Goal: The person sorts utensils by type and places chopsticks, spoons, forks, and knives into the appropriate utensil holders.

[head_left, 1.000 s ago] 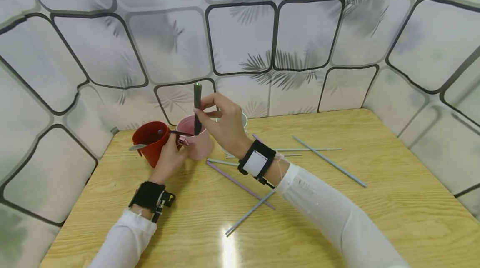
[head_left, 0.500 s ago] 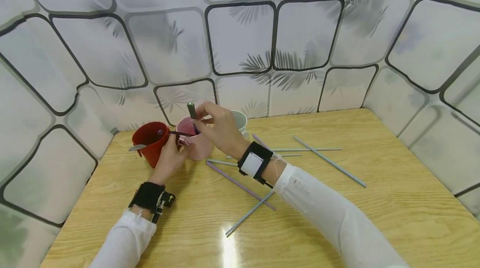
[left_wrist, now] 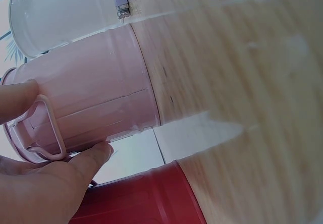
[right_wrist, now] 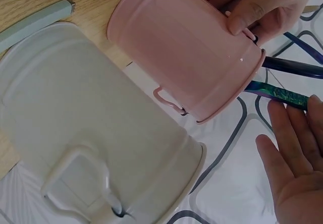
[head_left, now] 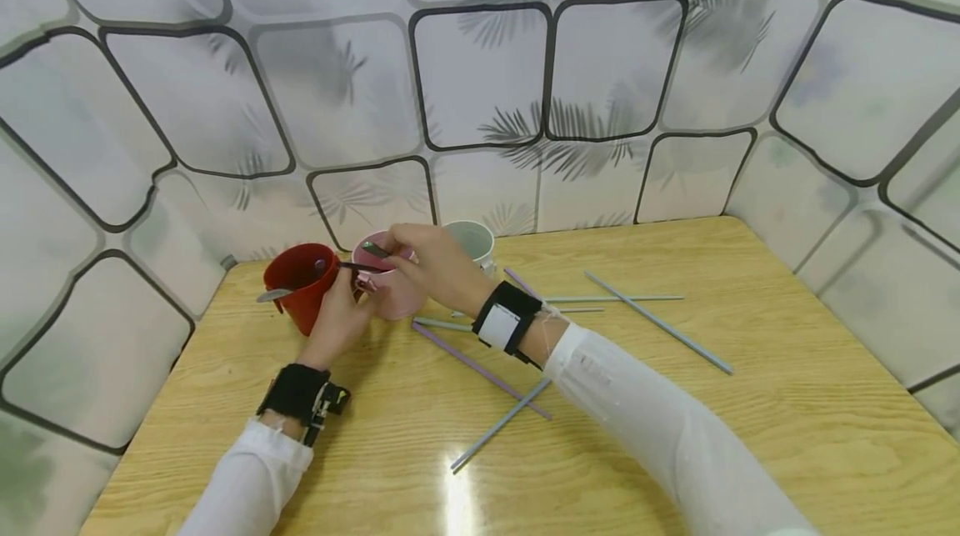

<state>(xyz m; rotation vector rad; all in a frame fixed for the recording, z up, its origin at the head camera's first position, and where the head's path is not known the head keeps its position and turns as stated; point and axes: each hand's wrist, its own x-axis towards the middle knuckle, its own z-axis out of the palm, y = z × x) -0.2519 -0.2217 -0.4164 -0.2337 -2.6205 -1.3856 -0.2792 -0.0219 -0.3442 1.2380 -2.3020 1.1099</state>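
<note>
My left hand (head_left: 341, 311) grips the pink bucket (head_left: 401, 294) near its rim, with fingers on both sides of the small side handle (left_wrist: 53, 128). My right hand (head_left: 438, 269) pinches a utensil by its shiny green-blue handle (right_wrist: 282, 95). This handle leans over the pink bucket's rim, and its lower end is hidden inside. A dark handle (right_wrist: 295, 67) also sticks out of the same bucket. Left of it stands a red bucket (head_left: 303, 307), with a silver utensil end (head_left: 273, 295) jutting over its rim.
A whitish bucket (right_wrist: 91, 98) stands just right of the pink one. Several thin sticks lie on the wooden table (head_left: 375, 453), among them a purple stick (head_left: 480, 369) and a blue stick (head_left: 660, 323). A patterned wall covering (head_left: 480, 77) closes off the back.
My right hand has come down and left, and the handle it pinches has gone from upright to leaning low over the pink bucket. The left hand stays in place.
</note>
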